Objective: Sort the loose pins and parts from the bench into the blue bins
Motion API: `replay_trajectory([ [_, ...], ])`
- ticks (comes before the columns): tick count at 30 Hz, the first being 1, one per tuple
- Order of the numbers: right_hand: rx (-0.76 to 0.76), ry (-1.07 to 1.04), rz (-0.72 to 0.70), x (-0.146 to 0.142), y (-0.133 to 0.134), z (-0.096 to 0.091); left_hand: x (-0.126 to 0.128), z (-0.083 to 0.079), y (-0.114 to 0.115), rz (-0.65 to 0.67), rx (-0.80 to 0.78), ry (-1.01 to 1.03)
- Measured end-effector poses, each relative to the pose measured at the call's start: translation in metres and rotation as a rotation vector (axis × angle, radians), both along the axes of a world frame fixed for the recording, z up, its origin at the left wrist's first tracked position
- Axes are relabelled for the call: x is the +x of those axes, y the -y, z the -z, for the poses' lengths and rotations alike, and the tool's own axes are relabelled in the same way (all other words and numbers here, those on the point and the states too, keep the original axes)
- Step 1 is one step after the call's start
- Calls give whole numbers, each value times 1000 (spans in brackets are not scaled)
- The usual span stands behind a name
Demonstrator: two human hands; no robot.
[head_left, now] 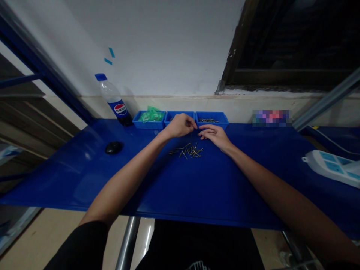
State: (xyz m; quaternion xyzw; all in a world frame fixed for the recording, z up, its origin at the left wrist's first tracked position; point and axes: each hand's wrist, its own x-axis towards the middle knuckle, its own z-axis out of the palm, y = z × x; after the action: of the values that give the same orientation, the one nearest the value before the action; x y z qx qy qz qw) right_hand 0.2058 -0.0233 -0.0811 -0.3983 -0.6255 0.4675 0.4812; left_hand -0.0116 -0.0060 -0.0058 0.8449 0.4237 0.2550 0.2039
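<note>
My left hand (182,125) is held over the blue table (180,187), in front of the middle blue bin (180,113). Its thumb and fingers are pinched together, and whatever is between them is too small to make out. Close beside it, my right hand (215,135) has its fingers stretched out toward the left fingertips, with nothing visible in them. Just below both hands lies a loose pile of thin brass-coloured metal pieces (189,150), which look like drill bits or long screws. Similar darker thin pieces (208,120) lie in the right blue bin (225,119).
A left blue bin (149,125) holds green plastic bags (150,115). Next to it stands a cola bottle (119,108). A black computer mouse (113,147) sits at left, a white and blue power strip (334,167) at right. The wall (168,48) bounds the back.
</note>
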Motion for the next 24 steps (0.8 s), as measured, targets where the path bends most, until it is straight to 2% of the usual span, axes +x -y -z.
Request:
replay_trajectory([
  [5,-33,-59,-91,2,2,-1,2,6,-2,8,-126,172],
  [15,-54,-27,-141,8,-2,-2,4,15,-3,18,-254,312],
  [19,-48,-57,-88,13,-4,0,2,15,-4,69,-282,255],
  [22,-57,-100,-69,15,-6,3,-2,10,-3,130,-272,96],
  [24,-59,-131,-55,16,-7,4,-6,4,-2,105,-203,-39],
])
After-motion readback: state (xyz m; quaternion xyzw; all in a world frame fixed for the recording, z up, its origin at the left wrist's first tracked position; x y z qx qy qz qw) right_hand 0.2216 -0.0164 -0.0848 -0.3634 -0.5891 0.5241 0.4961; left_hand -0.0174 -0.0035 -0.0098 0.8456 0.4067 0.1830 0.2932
